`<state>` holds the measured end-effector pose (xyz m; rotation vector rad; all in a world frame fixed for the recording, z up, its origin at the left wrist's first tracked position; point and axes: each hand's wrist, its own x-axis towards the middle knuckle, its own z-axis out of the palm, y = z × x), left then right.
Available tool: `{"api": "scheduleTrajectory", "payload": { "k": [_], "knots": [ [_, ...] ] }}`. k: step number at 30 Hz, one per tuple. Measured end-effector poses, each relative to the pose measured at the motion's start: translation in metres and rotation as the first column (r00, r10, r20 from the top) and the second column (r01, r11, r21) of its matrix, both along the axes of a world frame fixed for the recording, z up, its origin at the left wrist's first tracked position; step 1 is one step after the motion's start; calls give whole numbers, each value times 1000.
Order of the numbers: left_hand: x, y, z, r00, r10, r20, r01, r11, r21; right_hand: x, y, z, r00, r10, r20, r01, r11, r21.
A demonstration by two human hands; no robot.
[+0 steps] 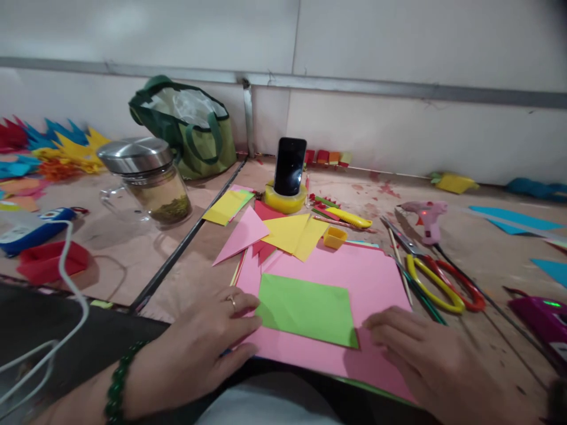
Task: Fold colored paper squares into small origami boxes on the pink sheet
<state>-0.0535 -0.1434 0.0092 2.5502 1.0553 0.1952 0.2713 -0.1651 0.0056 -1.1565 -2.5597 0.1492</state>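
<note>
A green rectangle of paper lies flat on a stack of pink paper in front of me. At its left edge rests my left hand, fingers loosely bent and thumb apart, fingertips at the green paper's edge. My right hand lies over the right part of the pink stack, its fingers extended toward the green paper with a small gap between. Neither hand grips anything that I can see. Behind the green sheet are yellow paper pieces, a pink paper triangle and a small yellow folded box.
Scissors and a pink glue gun with a cord lie at right. A phone stands in a tape roll. A yellow cutter, a glass mug, a green bag and a white cable are around.
</note>
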Motion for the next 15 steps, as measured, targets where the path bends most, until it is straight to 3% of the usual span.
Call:
{"api": "scheduleTrajectory", "payload": {
  "k": [2, 6, 10, 13, 15],
  "knots": [
    [6, 4, -6, 998, 44, 34, -44, 999, -5, -11, 11, 3, 995, -103, -13, 103, 995, -17],
    [17, 14, -18, 968, 232, 97, -237, 971, 36, -30, 32, 0, 962, -244, 125, 253, 966, -57],
    [23, 18, -27, 951, 241, 193, -244, 970, -6, -36, 42, -11, 970, -226, 92, 235, 967, -94],
    [25, 16, -32, 919, 288, 268, -275, 958, -88, -38, 44, -15, 984, -170, -52, 171, 985, 7],
    [26, 15, -33, 890, 318, 326, -311, 947, -75, -39, 43, -11, 983, -85, -162, 101, 991, 88]
  ]
}}
